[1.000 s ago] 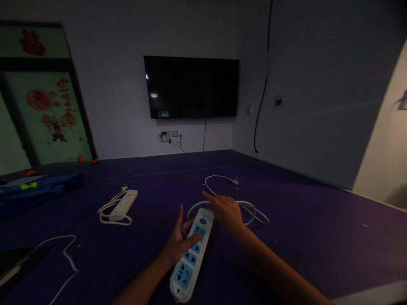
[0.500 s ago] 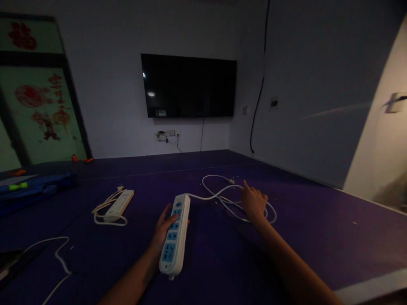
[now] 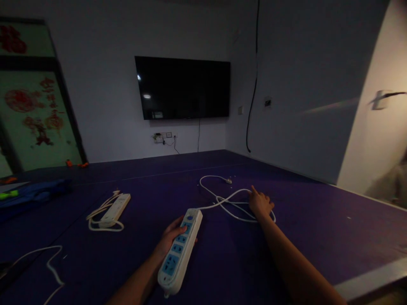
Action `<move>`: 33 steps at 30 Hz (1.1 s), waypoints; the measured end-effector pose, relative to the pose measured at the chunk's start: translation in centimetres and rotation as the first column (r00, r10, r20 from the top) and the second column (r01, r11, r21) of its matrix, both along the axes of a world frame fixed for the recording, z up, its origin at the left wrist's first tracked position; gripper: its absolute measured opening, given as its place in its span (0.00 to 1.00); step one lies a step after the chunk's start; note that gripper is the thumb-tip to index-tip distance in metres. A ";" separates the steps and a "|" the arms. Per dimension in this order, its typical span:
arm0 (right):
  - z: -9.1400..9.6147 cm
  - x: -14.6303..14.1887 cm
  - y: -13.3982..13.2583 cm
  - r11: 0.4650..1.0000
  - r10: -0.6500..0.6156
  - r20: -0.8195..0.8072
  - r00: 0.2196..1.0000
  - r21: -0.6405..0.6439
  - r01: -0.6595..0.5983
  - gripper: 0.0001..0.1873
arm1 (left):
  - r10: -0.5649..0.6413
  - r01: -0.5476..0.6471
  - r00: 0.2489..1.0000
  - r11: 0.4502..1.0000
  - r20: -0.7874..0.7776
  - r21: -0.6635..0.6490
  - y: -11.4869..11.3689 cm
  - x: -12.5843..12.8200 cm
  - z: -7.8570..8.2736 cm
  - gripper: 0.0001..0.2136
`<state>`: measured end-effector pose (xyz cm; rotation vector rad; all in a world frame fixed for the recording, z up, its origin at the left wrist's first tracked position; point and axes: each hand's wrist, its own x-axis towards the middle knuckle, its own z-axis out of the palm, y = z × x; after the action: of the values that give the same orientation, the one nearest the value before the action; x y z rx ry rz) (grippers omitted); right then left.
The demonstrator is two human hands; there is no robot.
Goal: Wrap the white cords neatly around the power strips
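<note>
My left hand (image 3: pixel 170 237) is wrapped round a white power strip (image 3: pixel 181 252) with blue socket faces, thumb on top and fingertips showing at its far side. The strip is tilted, its near end towards me. From its far end a white power cord (image 3: pixel 210 207) runs right in loose loops over the purple surface. My right hand (image 3: pixel 261 204) is closed on a bend of this cord, index finger pointing forward; the exact grip is partly hidden. The cord's plug (image 3: pixel 228 181) lies beyond the loops, left of that hand.
A second white power strip (image 3: pixel 115 210), its cord looped about it, lies left on the purple surface (image 3: pixel 229 262). Further left are a thin white cable (image 3: pixel 52 269) and blue cloth (image 3: pixel 41 192). A television (image 3: pixel 184 88) hangs on the far wall; a black cable (image 3: pixel 252 101) hangs right of it.
My right hand has moved slightly right and nearer, drawing the cord bend with it. The power strip in my left hand has shifted nearer and tilted further right. The view has turned slightly right.
</note>
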<state>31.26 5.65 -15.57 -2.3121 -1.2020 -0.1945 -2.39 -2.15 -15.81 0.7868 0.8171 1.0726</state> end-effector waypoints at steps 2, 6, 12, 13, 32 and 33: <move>-0.2 0.1 0.0 0.999 0.013 -0.017 1.000 -0.030 -0.014 0.25 | -0.006 0.007 1.000 1.000 -0.017 0.012 0.1 0.0 -0.2 0.36; 0.0 0.1 -0.2 0.998 0.039 -0.015 0.999 -0.041 -0.039 0.25 | -0.001 0.002 0.999 1.000 -0.045 0.026 0.1 -0.1 0.0 0.34; 2.2 -0.6 -0.4 0.990 0.094 0.121 0.988 0.089 -0.105 0.20 | -0.001 0.001 0.999 1.000 -0.054 0.002 -0.1 -0.1 0.5 0.28; 2.5 -0.7 -0.5 0.986 0.114 0.138 0.984 0.102 -0.129 0.20 | 0.005 -0.004 0.998 1.000 -0.055 0.004 -0.1 -0.2 0.5 0.27; 3.8 -2.2 -2.1 0.927 0.357 0.150 0.922 -0.177 -0.330 0.25 | 0.426 -0.429 0.903 0.901 0.060 0.063 1.0 -3.3 2.0 0.13; 4.0 -2.3 -2.3 0.926 0.352 0.132 0.926 -0.194 -0.324 0.22 | 0.443 -0.446 0.895 0.890 0.055 0.089 1.1 -3.5 2.0 0.13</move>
<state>28.99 3.36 -11.57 -2.2142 -1.7428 -0.1657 -5.87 -1.03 -13.80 0.6765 0.9475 1.5423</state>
